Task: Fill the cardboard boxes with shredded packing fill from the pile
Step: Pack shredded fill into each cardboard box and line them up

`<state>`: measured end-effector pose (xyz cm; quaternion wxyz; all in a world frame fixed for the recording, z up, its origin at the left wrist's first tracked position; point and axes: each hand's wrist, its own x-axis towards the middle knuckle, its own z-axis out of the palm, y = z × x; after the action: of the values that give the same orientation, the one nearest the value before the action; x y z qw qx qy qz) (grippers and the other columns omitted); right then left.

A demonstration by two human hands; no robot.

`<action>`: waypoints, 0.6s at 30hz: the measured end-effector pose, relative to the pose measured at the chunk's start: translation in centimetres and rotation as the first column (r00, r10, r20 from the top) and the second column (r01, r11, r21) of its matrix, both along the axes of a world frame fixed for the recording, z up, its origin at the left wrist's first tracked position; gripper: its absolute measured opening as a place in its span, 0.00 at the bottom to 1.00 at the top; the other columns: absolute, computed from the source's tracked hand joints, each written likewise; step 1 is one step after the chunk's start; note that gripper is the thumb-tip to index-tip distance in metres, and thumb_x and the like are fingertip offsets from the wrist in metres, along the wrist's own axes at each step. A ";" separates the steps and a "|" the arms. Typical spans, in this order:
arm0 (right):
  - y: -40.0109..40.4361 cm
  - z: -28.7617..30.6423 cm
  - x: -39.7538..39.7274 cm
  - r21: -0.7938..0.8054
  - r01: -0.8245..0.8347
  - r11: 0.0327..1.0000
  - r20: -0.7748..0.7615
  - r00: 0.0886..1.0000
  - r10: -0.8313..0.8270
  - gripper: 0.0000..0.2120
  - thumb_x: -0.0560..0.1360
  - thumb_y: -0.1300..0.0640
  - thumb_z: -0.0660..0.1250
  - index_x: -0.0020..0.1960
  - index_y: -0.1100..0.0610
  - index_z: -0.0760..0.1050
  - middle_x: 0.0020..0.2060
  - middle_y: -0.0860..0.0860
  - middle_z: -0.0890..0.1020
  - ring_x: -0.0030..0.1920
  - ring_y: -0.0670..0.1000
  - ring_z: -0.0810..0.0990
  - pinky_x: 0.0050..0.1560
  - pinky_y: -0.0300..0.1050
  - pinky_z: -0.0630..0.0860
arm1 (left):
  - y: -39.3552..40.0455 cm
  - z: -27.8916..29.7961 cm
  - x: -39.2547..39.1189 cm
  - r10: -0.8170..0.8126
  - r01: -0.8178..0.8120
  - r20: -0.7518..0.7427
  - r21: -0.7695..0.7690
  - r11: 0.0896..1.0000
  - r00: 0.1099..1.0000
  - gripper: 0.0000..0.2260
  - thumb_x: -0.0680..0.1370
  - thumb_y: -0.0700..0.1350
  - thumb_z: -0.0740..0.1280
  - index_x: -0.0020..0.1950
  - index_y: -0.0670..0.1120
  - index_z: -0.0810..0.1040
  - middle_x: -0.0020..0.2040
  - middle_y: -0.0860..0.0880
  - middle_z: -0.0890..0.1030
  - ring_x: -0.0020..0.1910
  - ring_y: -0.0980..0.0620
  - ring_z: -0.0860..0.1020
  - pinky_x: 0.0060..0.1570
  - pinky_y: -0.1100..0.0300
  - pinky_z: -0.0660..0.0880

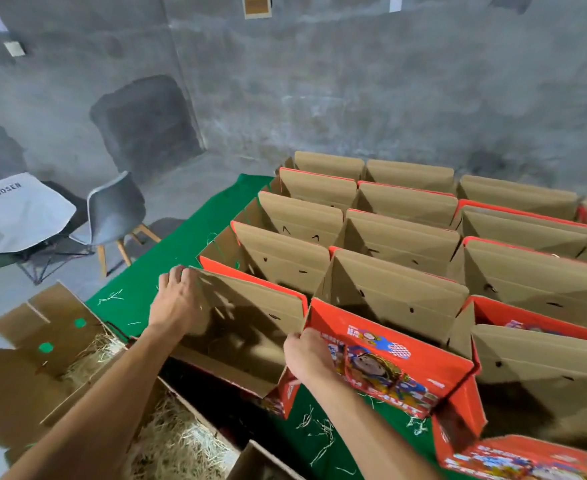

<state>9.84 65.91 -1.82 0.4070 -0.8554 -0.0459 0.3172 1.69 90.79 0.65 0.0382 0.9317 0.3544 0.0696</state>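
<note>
Corrugated box flap [250, 306] under left hand [177, 303]

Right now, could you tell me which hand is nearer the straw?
Left. The left hand grips the box flap just above the straw; the right hand is farther right.

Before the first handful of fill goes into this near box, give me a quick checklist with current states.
1. Near box open at top: ok, its flap stands up.
2. Box steadied: ok, left hand holds the flap's far corner, right hand grips the right edge.
3. Box interior free of items: cannot tell, it lies in shadow.
4. Shredded fill within reach: ok, it sits in the open carton at lower left.
5. A hand free to scoop: not ok, both are on the box.
</note>
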 end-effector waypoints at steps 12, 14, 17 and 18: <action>-3.7 6.8 -3.0 0.137 -0.032 0.990 0.040 0.999 0.027 0.13 0.82 0.54 0.59 0.41 0.60 0.69 0.45 0.58 0.77 0.25 0.52 0.82 0.20 0.40 0.72 | -1.7 7.6 -2.7 0.105 -0.061 0.377 -0.126 0.990 0.920 0.09 0.72 0.33 0.68 0.38 0.47 0.83 0.38 0.44 0.82 0.35 0.44 0.77 0.42 0.54 0.75; -4.8 9.9 -3.7 0.192 -0.055 0.980 0.006 0.998 0.055 0.11 0.81 0.56 0.62 0.47 0.64 0.70 0.45 0.61 0.80 0.29 0.55 0.85 0.23 0.42 0.76 | -2.7 11.7 -3.3 0.095 -0.072 0.405 -0.073 0.995 0.909 0.09 0.70 0.33 0.69 0.39 0.47 0.84 0.39 0.42 0.83 0.36 0.42 0.77 0.44 0.52 0.76; -7.5 14.5 -5.0 0.267 -0.053 0.962 0.070 0.997 0.035 0.11 0.80 0.56 0.63 0.50 0.65 0.72 0.38 0.57 0.81 0.31 0.54 0.85 0.35 0.48 0.83 | -5.3 18.1 -4.6 0.079 -0.074 0.433 -0.026 0.997 0.898 0.09 0.70 0.35 0.70 0.40 0.48 0.85 0.40 0.40 0.84 0.41 0.37 0.81 0.45 0.52 0.76; -8.9 16.0 -5.3 0.284 -0.057 0.957 0.123 0.992 0.023 0.11 0.80 0.55 0.61 0.50 0.64 0.73 0.40 0.58 0.80 0.32 0.54 0.86 0.37 0.47 0.84 | -6.6 20.1 -5.1 0.062 -0.066 0.452 -0.005 0.998 0.890 0.09 0.70 0.35 0.69 0.40 0.48 0.85 0.41 0.40 0.84 0.42 0.36 0.81 0.46 0.52 0.76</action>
<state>4.57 57.05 14.13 0.5168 -0.8034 -0.1327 0.2643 -3.40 84.18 20.75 0.1124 0.8781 0.3659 0.2871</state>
